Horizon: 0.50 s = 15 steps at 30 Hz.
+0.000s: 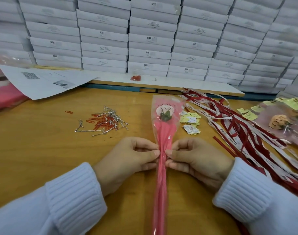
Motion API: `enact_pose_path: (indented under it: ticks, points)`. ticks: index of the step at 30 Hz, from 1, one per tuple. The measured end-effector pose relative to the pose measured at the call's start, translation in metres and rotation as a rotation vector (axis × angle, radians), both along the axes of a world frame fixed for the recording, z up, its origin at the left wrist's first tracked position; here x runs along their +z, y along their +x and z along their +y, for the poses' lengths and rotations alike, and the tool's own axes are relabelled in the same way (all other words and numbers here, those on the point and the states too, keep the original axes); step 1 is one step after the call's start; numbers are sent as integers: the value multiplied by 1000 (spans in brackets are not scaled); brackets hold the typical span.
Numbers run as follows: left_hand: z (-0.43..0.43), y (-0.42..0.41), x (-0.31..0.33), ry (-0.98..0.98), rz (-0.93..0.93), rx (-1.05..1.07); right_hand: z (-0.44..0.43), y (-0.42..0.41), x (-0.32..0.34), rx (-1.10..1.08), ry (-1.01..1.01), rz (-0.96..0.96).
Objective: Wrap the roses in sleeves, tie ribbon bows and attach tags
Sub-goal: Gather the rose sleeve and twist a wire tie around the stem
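My left hand (127, 160) and right hand (195, 161) pinch the sleeve (163, 133) below the rose (163, 112), gathering it, I judge, for tying; ribbons (238, 126) lie right of it.

1. A pink sleeve (163, 133) printed "LOVE YOU" lies lengthwise on the middle of the wooden worktop (34, 141), with its wide mouth toward the far edge and its narrow tail toward the near edge.
2. A rose (163, 111) sits inside it, near the mouth.
3. The left hand (126, 160) and the right hand (197, 161) pinch the sleeve from either side where it narrows, their fingers (153, 152) on the gathered film.
4. Silver twist ties (111, 116) and red paper clips (102, 124) lie in a heap left of the sleeve.
5. Small tags (190, 119) lie just right of the sleeve, and red and white ribbons (238, 126) spread from there toward the right edge.
6. Another wrapped rose (280, 122) lies at the right edge.
7. A printed sheet of paper (46, 80) lies at the far left corner.
8. White boxes (150, 39) are stacked beyond the far edge.
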<state>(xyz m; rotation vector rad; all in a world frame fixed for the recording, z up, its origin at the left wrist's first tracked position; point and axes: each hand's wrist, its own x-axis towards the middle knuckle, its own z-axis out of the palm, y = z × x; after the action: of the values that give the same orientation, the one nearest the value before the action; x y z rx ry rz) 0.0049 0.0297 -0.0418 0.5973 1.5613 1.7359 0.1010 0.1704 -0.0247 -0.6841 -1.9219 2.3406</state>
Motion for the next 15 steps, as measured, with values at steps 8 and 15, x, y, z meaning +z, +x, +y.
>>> enact_pose_path:
  ticks: [8, 15]
  points:
    - [0, 0, -1, -6, 62, 43, -5, -1, 1, -13, 38, 7]
    - [0, 0, 1, 10, 63, 25, -9, 1, 1, -67, 69, 29]
